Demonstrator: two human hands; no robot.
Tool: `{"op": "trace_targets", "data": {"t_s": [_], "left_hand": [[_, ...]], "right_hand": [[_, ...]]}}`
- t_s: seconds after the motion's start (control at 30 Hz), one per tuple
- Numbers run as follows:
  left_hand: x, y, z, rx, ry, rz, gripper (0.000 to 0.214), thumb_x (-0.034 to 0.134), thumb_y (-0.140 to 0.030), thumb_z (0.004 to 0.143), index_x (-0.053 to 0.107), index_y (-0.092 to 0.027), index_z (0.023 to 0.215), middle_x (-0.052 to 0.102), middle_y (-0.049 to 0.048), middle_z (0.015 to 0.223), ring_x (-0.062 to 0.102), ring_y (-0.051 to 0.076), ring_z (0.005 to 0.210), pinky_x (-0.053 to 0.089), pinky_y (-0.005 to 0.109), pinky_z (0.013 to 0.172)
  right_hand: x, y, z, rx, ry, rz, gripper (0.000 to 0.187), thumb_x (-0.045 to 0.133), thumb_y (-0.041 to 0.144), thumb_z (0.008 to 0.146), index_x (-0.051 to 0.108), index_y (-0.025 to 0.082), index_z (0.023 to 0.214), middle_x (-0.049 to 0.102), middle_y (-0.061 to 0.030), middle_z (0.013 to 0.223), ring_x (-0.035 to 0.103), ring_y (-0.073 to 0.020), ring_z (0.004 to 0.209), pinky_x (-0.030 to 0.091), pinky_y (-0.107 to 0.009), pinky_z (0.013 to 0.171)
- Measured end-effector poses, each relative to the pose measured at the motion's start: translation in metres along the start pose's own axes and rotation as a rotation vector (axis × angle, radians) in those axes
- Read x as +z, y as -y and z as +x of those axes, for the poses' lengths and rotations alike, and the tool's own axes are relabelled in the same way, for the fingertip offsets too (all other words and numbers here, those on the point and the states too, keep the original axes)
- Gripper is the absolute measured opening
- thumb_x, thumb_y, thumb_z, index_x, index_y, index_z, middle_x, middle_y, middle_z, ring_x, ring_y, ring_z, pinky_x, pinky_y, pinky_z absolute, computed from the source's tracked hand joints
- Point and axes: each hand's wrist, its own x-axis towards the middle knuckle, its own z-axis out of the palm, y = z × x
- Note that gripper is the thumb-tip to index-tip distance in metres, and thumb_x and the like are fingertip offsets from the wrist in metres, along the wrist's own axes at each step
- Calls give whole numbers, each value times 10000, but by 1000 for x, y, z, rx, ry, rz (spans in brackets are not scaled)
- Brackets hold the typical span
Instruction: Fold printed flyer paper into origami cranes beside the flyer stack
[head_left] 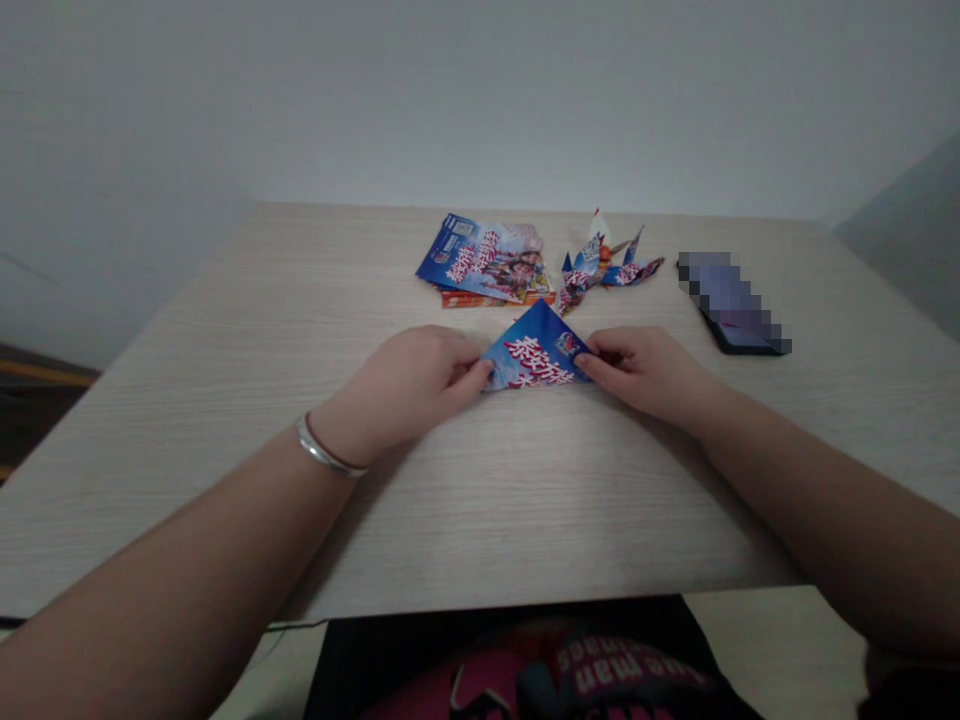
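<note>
A blue printed sheet of paper, folded into a triangle, is held just above or on the table with its peak pointing away from me. My left hand pinches its left corner between thumb and fingers. At the opposite corner, my right hand grips the paper the same way. White and red lettering runs across the face that shows. Beyond it sits a pile of similar printed leaflets. Several folded paper pieces, shaped like pointed-winged birds, stand to the right of that pile.
A dark phone, partly blurred out, lies on the right of the pale wood-grain table. The table's far side meets a plain wall. Its front edge runs close to my lap.
</note>
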Motion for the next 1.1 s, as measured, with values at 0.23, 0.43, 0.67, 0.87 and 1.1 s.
{"op": "trace_targets", "data": {"t_s": [0.23,0.43,0.67,0.87,1.1], "left_hand": [[24,8,-1,97,-220,-90,439,457,-216,937,568,-165,1359,588,133,1372,567,260,1237,461,434,1064],[31,8,-1,47,-137,79,495,373,-412,1018,592,-150,1377,540,163,1459,497,324,1349,379,515,1144],[26,5,-1,91,-103,63,543,333,-479,1031,539,-173,1430,598,141,1389,531,295,1280,394,475,1118],[24,1,-1,-24,-141,-26,661,334,-528,1015,406,-82,1498,554,190,1428,520,314,1296,395,488,1119],[29,4,1,-78,-156,-147,748,464,-505,977,283,-56,1547,535,221,1437,485,333,1348,368,505,1142]], "right_hand": [[19,10,10,115,-72,-81,345,565,347,918,683,215,1214,749,-62,931,638,-198,740,434,-318,640],[23,9,10,-4,-96,-155,369,540,444,956,711,205,1179,718,-118,1123,662,-283,998,516,-419,851],[25,3,11,-107,-176,-150,284,630,471,900,706,200,943,712,-130,1105,618,-321,1089,465,-518,993],[23,3,14,-65,-100,213,329,629,360,879,472,222,626,737,-81,1110,668,-240,927,513,-423,827],[26,-2,14,47,-91,512,220,694,366,799,532,235,727,735,-63,1058,658,-216,873,537,-398,765]]}}
